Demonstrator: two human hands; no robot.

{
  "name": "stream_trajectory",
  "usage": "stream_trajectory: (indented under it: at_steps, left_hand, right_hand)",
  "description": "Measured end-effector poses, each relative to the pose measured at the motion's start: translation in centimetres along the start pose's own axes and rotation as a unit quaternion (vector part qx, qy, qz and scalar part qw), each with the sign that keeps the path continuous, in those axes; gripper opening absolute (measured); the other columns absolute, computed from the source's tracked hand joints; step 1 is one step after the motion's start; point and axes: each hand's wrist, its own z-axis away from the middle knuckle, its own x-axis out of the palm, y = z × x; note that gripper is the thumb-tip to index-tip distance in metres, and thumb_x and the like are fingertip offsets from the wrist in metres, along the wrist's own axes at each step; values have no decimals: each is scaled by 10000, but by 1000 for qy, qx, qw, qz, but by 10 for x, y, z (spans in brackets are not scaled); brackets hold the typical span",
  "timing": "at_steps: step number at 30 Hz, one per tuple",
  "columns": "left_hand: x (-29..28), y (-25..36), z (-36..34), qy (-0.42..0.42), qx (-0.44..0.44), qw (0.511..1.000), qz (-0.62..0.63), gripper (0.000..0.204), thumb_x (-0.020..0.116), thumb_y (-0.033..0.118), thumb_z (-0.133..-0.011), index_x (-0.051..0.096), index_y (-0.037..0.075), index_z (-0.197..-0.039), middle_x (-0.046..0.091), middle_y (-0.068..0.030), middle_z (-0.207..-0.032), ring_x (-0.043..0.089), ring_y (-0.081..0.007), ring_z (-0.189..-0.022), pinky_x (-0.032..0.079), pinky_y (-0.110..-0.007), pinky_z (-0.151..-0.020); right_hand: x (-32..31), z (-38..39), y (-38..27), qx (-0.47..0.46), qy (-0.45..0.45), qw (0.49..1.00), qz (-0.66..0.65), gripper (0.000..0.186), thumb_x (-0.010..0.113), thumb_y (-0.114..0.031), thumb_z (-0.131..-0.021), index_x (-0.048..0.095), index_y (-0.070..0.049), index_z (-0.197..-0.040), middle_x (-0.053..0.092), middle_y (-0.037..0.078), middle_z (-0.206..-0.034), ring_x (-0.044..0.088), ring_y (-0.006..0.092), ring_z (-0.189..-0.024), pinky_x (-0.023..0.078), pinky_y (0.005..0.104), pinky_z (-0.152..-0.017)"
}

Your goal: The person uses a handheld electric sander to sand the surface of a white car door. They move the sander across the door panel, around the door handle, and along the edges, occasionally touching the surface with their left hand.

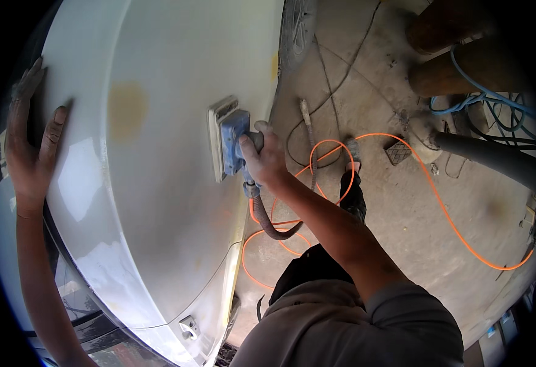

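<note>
My right hand [265,156] is wrapped round the handle of a blue sander [234,137]. The sander's flat rectangular pad stands against the side of a pale grey, dusty car body panel [170,196]; its exact contact is hard to see. A dark ribbed hose [264,217] runs down from the tool. On the upper edge of the car, by the window, my left hand [33,147] lies with its fingers and thumb spread, holding nothing. A yellowish patch [127,110] shows on the panel between my two hands.
An orange air hose [436,196] loops over the concrete floor [414,244] near my foot. Dark cables lie beyond it. Brown cylinders [463,64], coiled blue hose [488,101] and a thick dark pipe [488,159] are at the right. A door handle [188,328] is nearer to me.
</note>
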Motion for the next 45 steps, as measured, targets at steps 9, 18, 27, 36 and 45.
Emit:
stream_trajectory:
  at_steps: [9, 18, 27, 36, 45]
  left_hand:
    - [7, 12, -2, 7, -42, 999, 24, 604, 716, 385, -988, 550, 122, -1505, 593, -127, -1506, 557, -341, -1397, 456, -503, -1165]
    - [7, 0, 0, -13, -45, 999, 24, 583, 656, 349, -1026, 509, 124, -1543, 526, -149, -1569, 506, -368, -1442, 400, -536, -1200]
    - [7, 11, -1, 7, -56, 997, 51, 615, 719, 414, -977, 550, 158, -1511, 577, -113, -1526, 550, -331, -1405, 446, -519, -1175]
    - [8, 3, -2, -9, -63, 998, 21, 609, 659, 356, -1012, 492, 136, -1555, 544, -154, -1552, 523, -369, -1428, 398, -555, -1197]
    - [5, 5, -3, -23, -38, 999, 9, 626, 661, 363, -1016, 478, 119, -1562, 512, -151, -1580, 488, -375, -1455, 384, -528, -1213]
  right_hand:
    - [4, 76, -10, 25, -52, 998, -8, 387, 710, -258, -927, 600, 26, -1165, 689, 232, -868, 709, 417, -807, 574, 462, -750]
    - [-7, -25, 0, 88, -12, 995, -33, 314, 704, -232, -939, 580, 43, -1026, 628, 158, -676, 645, 298, -601, 524, 412, -614]
    - [7, 115, -15, 65, -109, 992, -14, 384, 713, -234, -911, 585, 59, -1123, 665, 251, -877, 680, 449, -788, 562, 486, -727]
    - [-4, -38, 27, 101, 44, 992, -66, 447, 732, -263, -945, 600, 89, -1187, 602, 87, -644, 578, 180, -588, 502, 370, -608]
    - [15, 129, 20, -16, -34, 999, -33, 414, 734, -250, -904, 595, 41, -1164, 680, 267, -930, 717, 415, -869, 568, 472, -775]
